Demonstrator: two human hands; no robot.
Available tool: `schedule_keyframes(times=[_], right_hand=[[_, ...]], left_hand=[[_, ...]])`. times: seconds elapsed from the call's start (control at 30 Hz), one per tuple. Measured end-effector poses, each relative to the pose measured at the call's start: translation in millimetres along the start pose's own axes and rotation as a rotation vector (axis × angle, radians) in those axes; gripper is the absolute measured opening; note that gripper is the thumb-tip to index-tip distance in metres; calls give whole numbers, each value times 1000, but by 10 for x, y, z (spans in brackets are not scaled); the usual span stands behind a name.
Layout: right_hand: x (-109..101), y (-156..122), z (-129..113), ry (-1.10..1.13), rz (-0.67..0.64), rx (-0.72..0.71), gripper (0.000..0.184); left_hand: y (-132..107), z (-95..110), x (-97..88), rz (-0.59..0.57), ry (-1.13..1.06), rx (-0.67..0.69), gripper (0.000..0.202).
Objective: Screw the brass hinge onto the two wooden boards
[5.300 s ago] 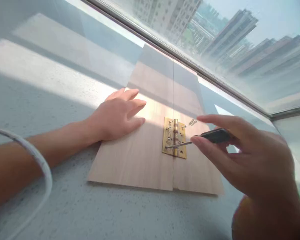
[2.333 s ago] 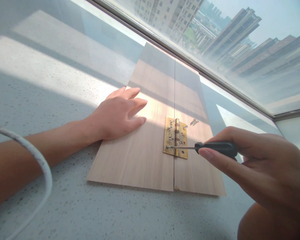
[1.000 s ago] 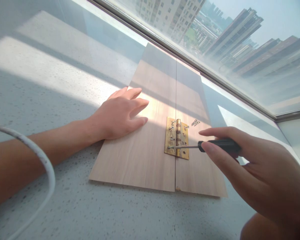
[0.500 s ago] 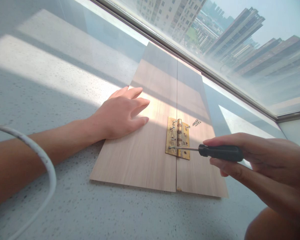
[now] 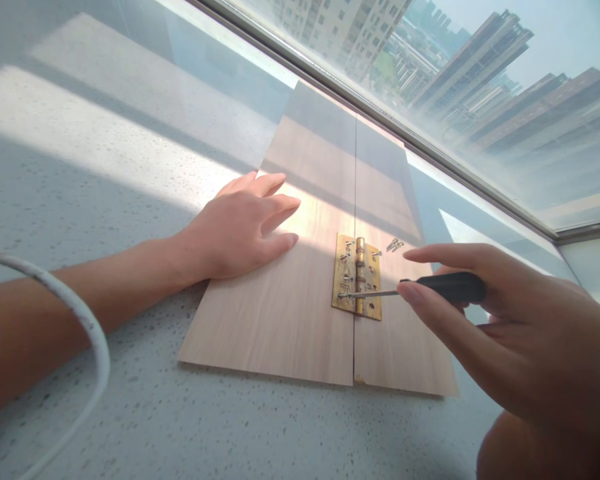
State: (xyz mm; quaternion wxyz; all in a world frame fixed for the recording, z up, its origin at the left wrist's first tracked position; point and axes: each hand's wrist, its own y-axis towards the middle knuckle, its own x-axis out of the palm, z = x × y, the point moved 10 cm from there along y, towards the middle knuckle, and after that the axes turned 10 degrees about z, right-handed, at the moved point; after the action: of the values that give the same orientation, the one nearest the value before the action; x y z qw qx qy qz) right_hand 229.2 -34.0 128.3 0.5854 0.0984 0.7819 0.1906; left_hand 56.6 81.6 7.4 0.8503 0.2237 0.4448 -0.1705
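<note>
Two light wooden boards lie side by side, the left board (image 5: 290,313) and the right board (image 5: 395,347), joined across their seam by a brass hinge (image 5: 357,285). My left hand (image 5: 235,227) lies flat on the left board's left edge, fingers spread. My right hand (image 5: 505,333) is closed round a black-handled screwdriver (image 5: 447,287). The screwdriver's thin shaft points left, and its tip rests on the lower part of the hinge's left leaf. Some screws stand partly out of the hinge.
A few loose screws (image 5: 394,245) lie on the right board just beyond the hinge. The boards rest on a pale speckled sill (image 5: 180,413) beside a large window (image 5: 455,100). A white cable (image 5: 80,320) curves in at the left.
My right hand has shifted its fingers round the screwdriver handle again and again, as in turning it, with the tip staying on the hinge's lower left. My left hand has stayed put.
</note>
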Motion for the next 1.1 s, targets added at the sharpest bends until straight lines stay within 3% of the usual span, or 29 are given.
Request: schedule_keyframes(times=[0.07, 0.17, 0.27, 0.57, 0.77, 0.93, 1.1], right_hand=[[-9, -9, -28, 8, -17, -49, 17], [35, -53, -45, 86, -143, -113, 17], [15, -82, 25, 145, -202, -70, 20], [-13, -53, 110, 158, -113, -14, 11], [39, 37, 83, 48, -9, 17, 41], [18, 13, -4, -4, 33, -4, 17], [86, -60, -68, 150, -165, -78, 19]], left_hand=[[-2, -4, 6, 2, -2, -2, 50], [-4, -7, -2, 21, -10, -4, 50], [-9, -11, -3, 26, -18, -2, 48], [-9, -17, -5, 48, -36, 10, 47], [-5, 0, -4, 36, -14, 22, 45], [-5, -3, 6, 16, -12, 9, 46], [-11, -8, -7, 35, -14, 10, 46]])
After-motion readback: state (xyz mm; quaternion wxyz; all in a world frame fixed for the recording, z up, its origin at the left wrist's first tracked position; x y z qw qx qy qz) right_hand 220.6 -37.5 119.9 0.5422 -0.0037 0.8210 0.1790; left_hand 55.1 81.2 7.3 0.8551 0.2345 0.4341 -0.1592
